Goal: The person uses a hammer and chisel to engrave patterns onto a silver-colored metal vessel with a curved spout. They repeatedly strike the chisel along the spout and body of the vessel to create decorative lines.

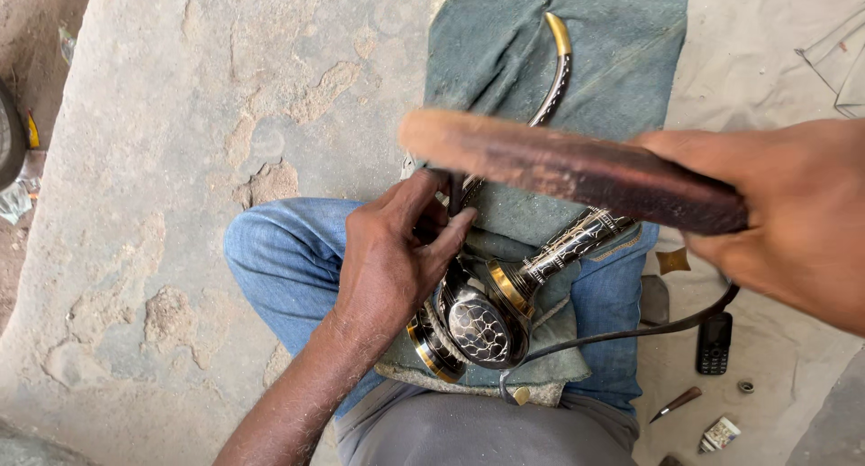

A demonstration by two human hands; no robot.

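Hands at work on an engraved metal pipe across the lap.

Left hand (396, 254) sits at centre frame, fingers (448, 236) curled and pinching the dark stem of the ornate black-and-gold pipe (505, 290), pinning it on the green cloth (622, 51) over the jeans. Right hand (793, 214), at the right edge, has its fingers wrapped tight round a worn wooden block (568, 169), raised just above the pipe's banded section and blurred. Looks like a rubbing or striking step, with the piece held steady below. A curved gold-tipped piece (560, 60) lies on the cloth at the top. A black phone (714, 342) rests on the ground, lower right.
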